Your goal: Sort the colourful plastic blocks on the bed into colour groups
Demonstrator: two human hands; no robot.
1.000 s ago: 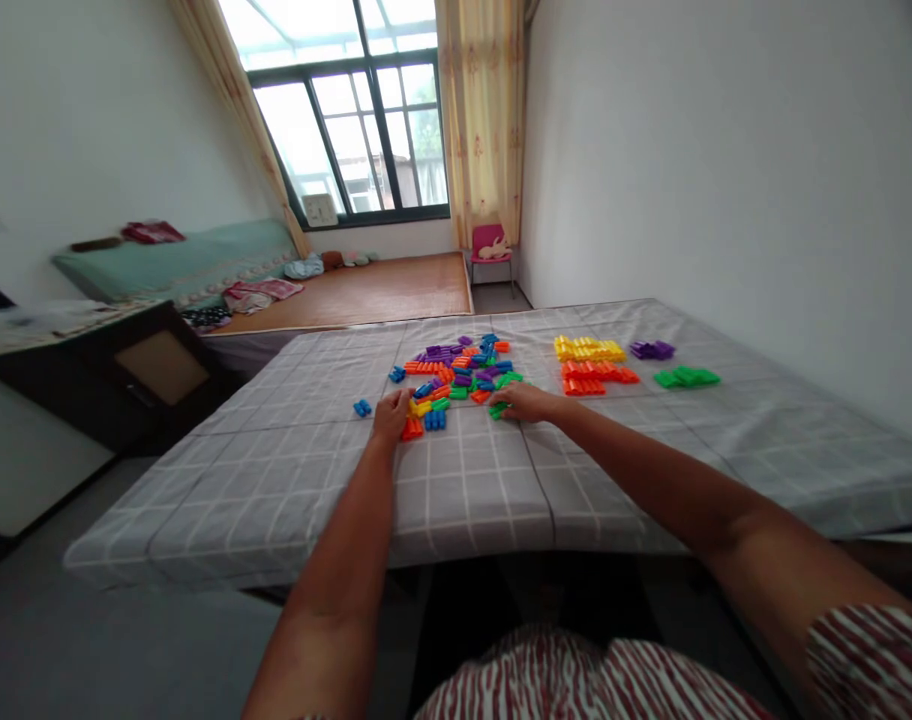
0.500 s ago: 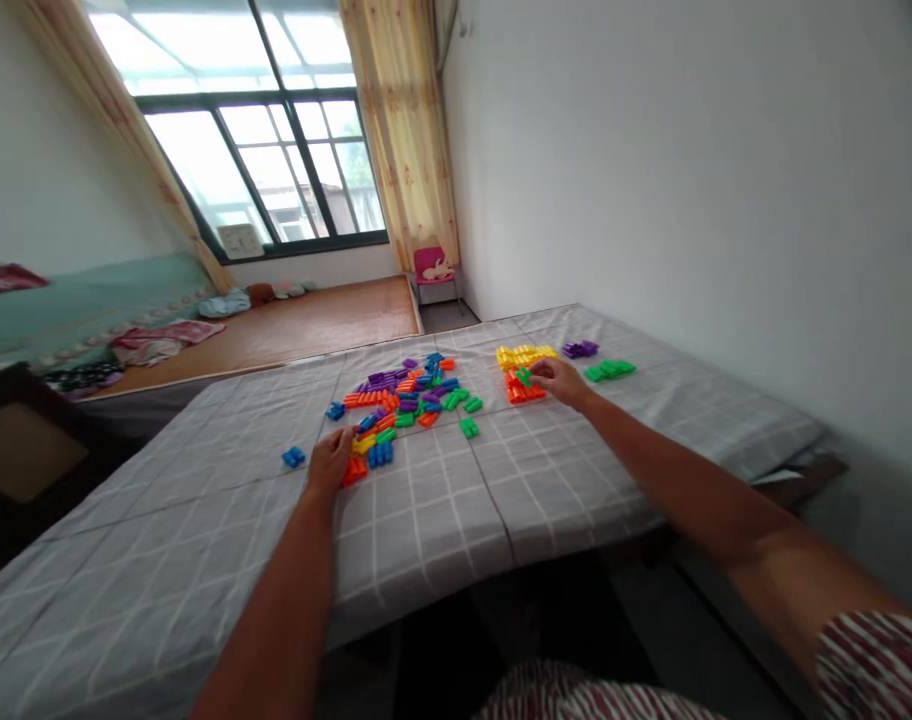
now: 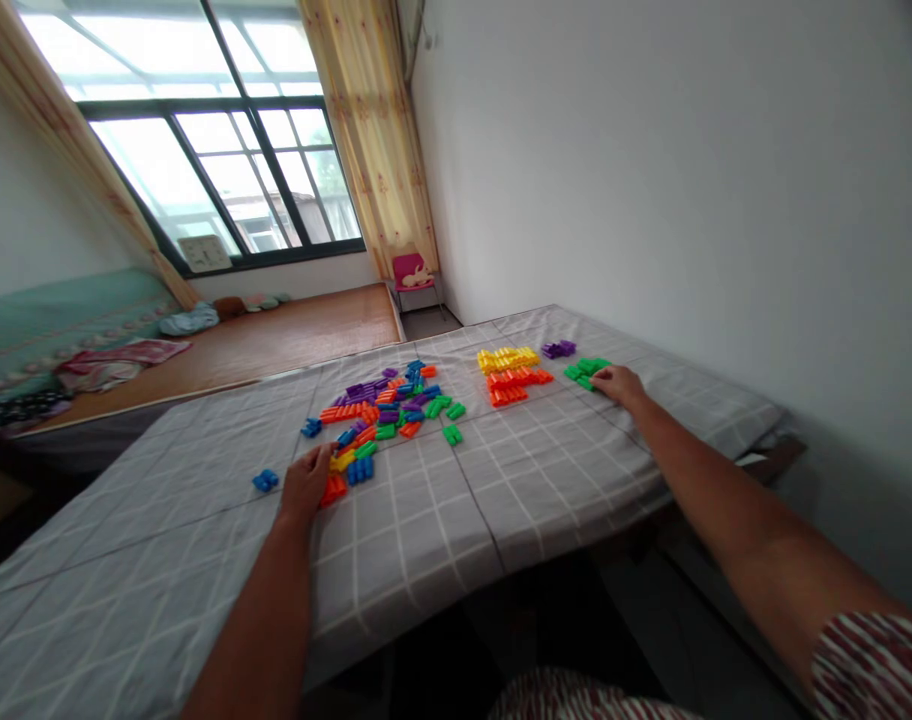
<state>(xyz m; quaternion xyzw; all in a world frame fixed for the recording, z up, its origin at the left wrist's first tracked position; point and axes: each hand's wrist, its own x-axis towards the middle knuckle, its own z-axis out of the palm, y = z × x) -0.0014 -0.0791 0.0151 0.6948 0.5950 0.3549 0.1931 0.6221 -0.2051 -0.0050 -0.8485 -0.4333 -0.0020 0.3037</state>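
My right hand point(image 3: 619, 384) is at the right side of the table, its fingers pinched on a green plastic block at the near edge of a small group of green blocks point(image 3: 585, 370). My left hand point(image 3: 306, 482) rests at the near left edge of a mixed heap of coloured blocks point(image 3: 387, 418). Its fingers are curled together beside a yellow block point(image 3: 342, 461) and orange blocks point(image 3: 334, 489); what they hold, if anything, is hidden.
Yellow blocks point(image 3: 507, 359) and orange blocks point(image 3: 512, 384) lie in rows, with purple blocks point(image 3: 559, 349) behind. A blue block point(image 3: 265, 480) and a green block point(image 3: 452, 434) lie apart. The checked cloth point(image 3: 426, 530) covers the table; a wall point(image 3: 651, 200) bounds the right.
My right hand has moved right with the green block, from above the orange rows to the green group. My left hand stays beside the heap. The view has turned slightly right.
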